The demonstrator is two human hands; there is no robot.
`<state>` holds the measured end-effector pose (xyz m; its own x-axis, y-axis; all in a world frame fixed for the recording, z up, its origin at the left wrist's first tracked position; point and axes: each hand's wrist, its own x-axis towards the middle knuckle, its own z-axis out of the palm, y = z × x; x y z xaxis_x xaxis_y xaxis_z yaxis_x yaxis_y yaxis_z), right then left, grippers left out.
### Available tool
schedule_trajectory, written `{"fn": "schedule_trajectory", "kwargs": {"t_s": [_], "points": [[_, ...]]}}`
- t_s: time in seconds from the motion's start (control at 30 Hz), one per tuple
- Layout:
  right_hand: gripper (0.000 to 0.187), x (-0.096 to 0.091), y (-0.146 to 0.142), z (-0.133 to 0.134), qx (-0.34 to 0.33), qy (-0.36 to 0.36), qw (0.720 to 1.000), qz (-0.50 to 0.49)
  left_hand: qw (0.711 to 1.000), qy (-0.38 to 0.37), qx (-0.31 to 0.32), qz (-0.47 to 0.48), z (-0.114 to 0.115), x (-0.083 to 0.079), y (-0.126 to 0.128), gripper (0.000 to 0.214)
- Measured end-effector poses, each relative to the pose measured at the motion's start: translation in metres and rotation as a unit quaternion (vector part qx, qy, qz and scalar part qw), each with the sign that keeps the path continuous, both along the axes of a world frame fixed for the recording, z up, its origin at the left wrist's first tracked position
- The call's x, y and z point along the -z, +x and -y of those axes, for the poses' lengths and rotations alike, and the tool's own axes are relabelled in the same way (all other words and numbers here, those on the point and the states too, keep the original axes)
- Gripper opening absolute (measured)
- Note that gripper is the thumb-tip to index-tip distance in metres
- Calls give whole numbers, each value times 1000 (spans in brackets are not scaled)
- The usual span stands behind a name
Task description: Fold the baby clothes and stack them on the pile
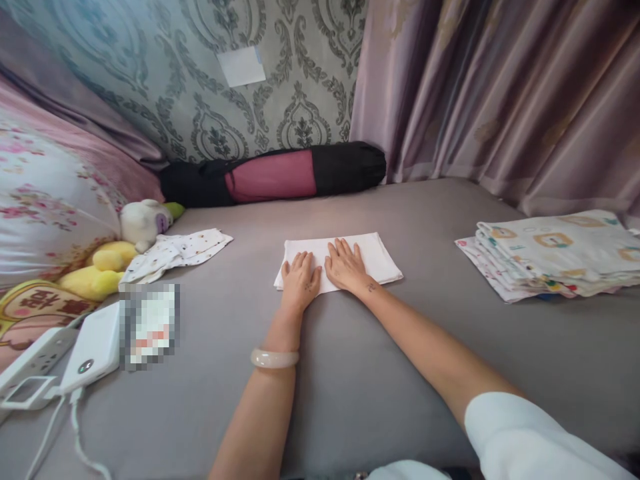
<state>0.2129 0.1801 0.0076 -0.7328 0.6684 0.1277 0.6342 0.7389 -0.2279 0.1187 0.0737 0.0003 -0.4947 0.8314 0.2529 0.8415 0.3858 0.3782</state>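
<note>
A folded white cloth lies flat on the grey bed sheet in the middle of the view. My left hand rests palm down on the cloth's near left part, fingers stretched out. Beside it, my right hand also lies flat on the cloth, fingers spread. Neither hand holds anything. A pale bangle sits on my left wrist.
A stack of folded patterned cloths lies at the right. A small white printed garment and plush toys lie at the left. A power bank and a power strip sit near left. A black and pink roll bag lies along the wall.
</note>
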Motion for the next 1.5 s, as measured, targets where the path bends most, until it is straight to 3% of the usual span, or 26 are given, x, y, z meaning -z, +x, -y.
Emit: {"fn": "schedule_trajectory", "kwargs": {"t_s": [0.2,0.43,0.6,0.87,1.0,1.13,1.27,1.37,1.5], "points": [[56,1,-1,2,0,6,1000,-8,1000,-6,1,-10,1,0,0,40],[58,-9,9,-9,-21,-55,998,10,1000,-15,8,-27,2,-3,3,45],[59,-10,27,-23,14,-27,999,25,998,-42,20,-39,2,-2,4,51],[57,-7,34,-28,23,-64,997,31,999,-23,15,-28,1,0,2,48],[51,-18,42,-48,11,-135,991,-15,998,40,-45,-7,1,0,-11,41],[41,-28,68,-84,115,-134,983,-59,983,53,-176,9,0,0,-40,37],[37,-30,92,-105,207,-166,964,27,978,-10,-194,70,-3,-7,-67,21],[32,-28,95,-104,197,-173,965,30,968,-36,-207,139,-10,-18,-76,13],[33,-28,85,-98,186,-195,963,5,933,-47,-240,263,-19,-30,-81,15]]}}
